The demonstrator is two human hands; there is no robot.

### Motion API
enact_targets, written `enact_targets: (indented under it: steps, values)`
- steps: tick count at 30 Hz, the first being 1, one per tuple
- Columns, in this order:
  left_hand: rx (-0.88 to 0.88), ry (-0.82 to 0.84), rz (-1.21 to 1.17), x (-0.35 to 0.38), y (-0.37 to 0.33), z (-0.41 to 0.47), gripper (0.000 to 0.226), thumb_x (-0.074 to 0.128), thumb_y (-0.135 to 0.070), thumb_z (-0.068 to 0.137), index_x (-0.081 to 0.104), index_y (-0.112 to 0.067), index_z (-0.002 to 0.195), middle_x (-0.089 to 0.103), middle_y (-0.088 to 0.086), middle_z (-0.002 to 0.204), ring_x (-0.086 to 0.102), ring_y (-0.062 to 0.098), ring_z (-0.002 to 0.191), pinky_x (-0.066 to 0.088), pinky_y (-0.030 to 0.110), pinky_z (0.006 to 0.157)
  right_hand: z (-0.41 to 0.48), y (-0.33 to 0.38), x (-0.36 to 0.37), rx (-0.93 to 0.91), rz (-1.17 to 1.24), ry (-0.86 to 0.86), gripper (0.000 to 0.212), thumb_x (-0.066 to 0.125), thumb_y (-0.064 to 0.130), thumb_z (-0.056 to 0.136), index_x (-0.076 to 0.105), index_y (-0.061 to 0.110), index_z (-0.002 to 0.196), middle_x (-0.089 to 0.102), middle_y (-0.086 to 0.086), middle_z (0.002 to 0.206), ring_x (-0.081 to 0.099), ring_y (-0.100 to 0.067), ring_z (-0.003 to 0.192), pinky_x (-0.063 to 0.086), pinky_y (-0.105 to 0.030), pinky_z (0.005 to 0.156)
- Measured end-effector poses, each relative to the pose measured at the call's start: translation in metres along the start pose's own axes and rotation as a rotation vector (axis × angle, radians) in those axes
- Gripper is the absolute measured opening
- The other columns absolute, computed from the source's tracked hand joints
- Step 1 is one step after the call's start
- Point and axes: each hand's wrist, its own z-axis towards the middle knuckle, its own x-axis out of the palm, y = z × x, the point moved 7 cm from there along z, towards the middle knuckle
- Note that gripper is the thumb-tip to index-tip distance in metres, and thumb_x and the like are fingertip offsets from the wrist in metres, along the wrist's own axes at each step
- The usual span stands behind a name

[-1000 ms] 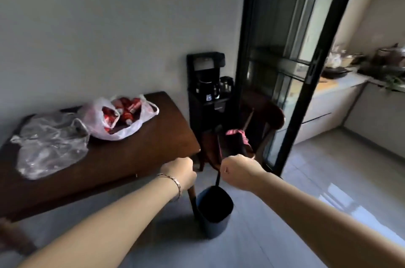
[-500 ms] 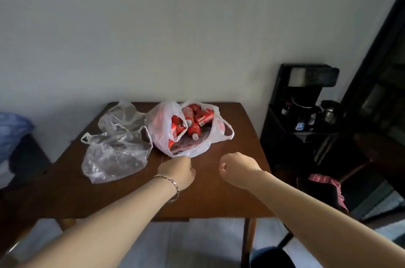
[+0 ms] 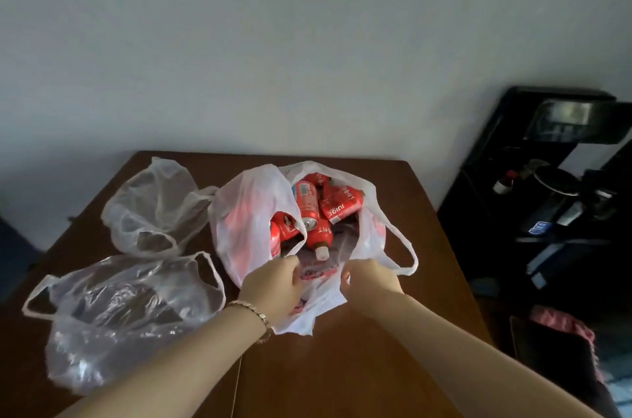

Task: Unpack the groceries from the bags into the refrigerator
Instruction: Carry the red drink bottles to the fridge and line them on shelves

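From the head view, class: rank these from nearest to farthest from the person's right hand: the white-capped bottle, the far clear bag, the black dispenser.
1. White-capped bottle: in the white bag, just beyond the right hand.
2. Far clear bag: on the table's far left, past the left hand.
3. Black dispenser: off the table, to the right against the wall.
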Motion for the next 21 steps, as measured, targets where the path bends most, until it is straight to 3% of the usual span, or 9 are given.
enact_targets:
  steps: [3,5,8,11,13,16,19,21]
  values:
    - [0.140,-0.005,0.052,0.006,0.006,0.043,0.019,0.041,-0.023,0.095,0.056,-0.017,0.106,0.058,-0.001,0.105,0.059,0.019,0.090,0.048,0.028,0.074,0.045,0.001,0.018,0.074,0.112,0.007,0.029,0.045,0.016,0.098,0.052,0.013,0.126,0.058,-0.006,0.123,0.061,-0.022,0.105,0.053,-0.029,0.086]
    - [0.284,0.004,0.167,0.010,0.003,0.069,0.024,0.039,-0.019,0.093,0.056,-0.017,0.111,0.054,0.000,0.117,0.052,0.019,0.106,0.043,0.030,0.087,0.073,0.000,0.026,0.123,0.231,-0.021,0.031,0.046,0.021,0.097,0.049,0.019,0.128,0.054,-0.004,0.126,0.060,-0.021,0.107,0.053,-0.029,0.088]
    - [0.454,0.057,0.357,0.019,-0.003,0.103,0.037,0.038,-0.013,0.092,0.051,-0.015,0.127,0.039,0.002,0.143,0.025,0.022,0.139,0.017,0.036,0.113,0.107,0.001,0.045,0.165,0.380,-0.008,0.044,0.052,0.023,0.095,0.039,0.028,0.136,0.042,-0.002,0.131,0.056,-0.022,0.111,0.053,-0.027,0.086]
    - [0.506,0.109,0.512,0.029,-0.003,0.134,0.048,0.032,-0.007,0.095,0.032,-0.013,0.142,0.014,0.005,0.156,0.003,0.022,0.145,-0.004,0.041,0.117,0.138,0.004,0.062,0.152,0.385,0.033,0.049,0.051,0.022,0.094,0.035,0.031,0.139,0.036,-0.004,0.135,0.048,-0.027,0.120,0.048,-0.034,0.096]
    - [0.503,0.125,0.589,0.035,0.000,0.153,0.048,0.032,-0.008,0.095,0.028,-0.012,0.143,0.018,0.009,0.153,0.012,0.027,0.142,-0.007,0.043,0.116,0.154,0.003,0.073,0.158,0.395,0.081,0.046,0.049,0.017,0.092,0.040,0.028,0.136,0.037,-0.004,0.136,0.048,-0.028,0.120,0.046,-0.036,0.098]
    - [0.543,0.241,0.697,0.049,0.002,0.166,0.042,0.032,-0.019,0.098,0.038,-0.009,0.138,0.030,0.010,0.147,0.023,0.031,0.136,-0.008,0.046,0.115,0.165,0.001,0.082,0.137,0.405,0.091,0.032,0.049,0.017,0.092,0.051,0.022,0.123,0.044,-0.005,0.130,0.054,-0.028,0.110,0.046,-0.033,0.091]
    - [0.521,0.330,0.791,0.057,0.018,0.169,0.048,0.028,-0.036,0.099,0.056,-0.006,0.124,0.052,0.011,0.129,0.036,0.030,0.124,0.006,0.044,0.115,0.167,-0.005,0.078,0.115,0.413,0.084,0.022,0.052,0.025,0.091,0.057,0.022,0.112,0.052,-0.005,0.119,0.057,-0.027,0.101,0.047,-0.028,0.082]
    - [0.405,0.332,0.829,0.046,0.029,0.173,0.051,0.026,-0.041,0.100,0.061,-0.008,0.118,0.059,0.010,0.120,0.039,0.028,0.118,0.017,0.041,0.109,0.163,-0.012,0.070,0.077,0.411,0.106,0.021,0.056,0.032,0.089,0.060,0.025,0.108,0.057,0.000,0.117,0.057,-0.022,0.101,0.048,-0.028,0.084]
